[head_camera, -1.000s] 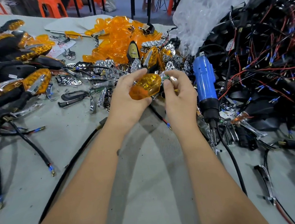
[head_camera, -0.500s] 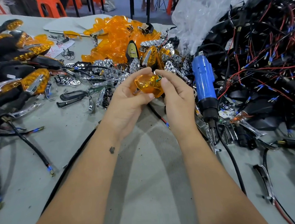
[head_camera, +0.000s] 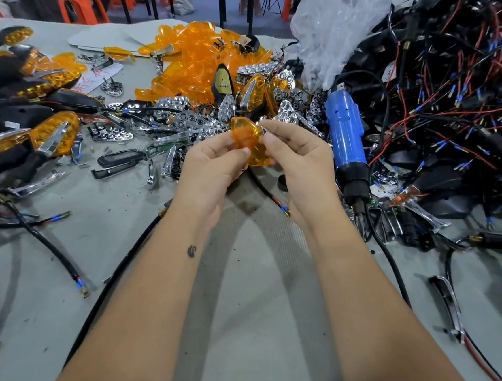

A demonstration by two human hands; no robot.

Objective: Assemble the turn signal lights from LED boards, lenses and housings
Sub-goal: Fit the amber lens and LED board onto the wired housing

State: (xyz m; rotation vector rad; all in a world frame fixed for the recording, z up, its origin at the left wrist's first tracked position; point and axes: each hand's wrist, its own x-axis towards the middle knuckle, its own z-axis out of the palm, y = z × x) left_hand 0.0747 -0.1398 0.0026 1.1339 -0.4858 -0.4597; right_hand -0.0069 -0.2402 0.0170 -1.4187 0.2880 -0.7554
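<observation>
Seen from above, two bare forearms reach forward over a grey counter (head_camera: 253,310) crowded with parts. Both hands meet near the middle of the view and hold one translucent orange plastic lens (head_camera: 247,141) just above the counter. The left hand (head_camera: 212,166) grips the lens from the left, thumb pressed on its face and fingers curled behind it. The right hand (head_camera: 298,153) pinches the lens's right edge between thumb and fingertips; a small silvery part shows at that edge, too small to identify.

Behind the hands lies a heap of loose orange lenses (head_camera: 200,62), and in front of that heap a scatter of shiny chrome reflector pieces (head_camera: 190,120) with round dimples. At the far left sit finished turn signal lights with orange faces and black housings (head_camera: 50,134). Just right of the right hand, a blue-bodied electric screwdriver (head_camera: 346,140) lies pointing toward the viewer, its black cord trailing down the counter. The right side holds a tangled mass of black housings with red and black wires (head_camera: 447,99). A crumpled clear plastic bag (head_camera: 338,18) rises behind the screwdriver.
</observation>
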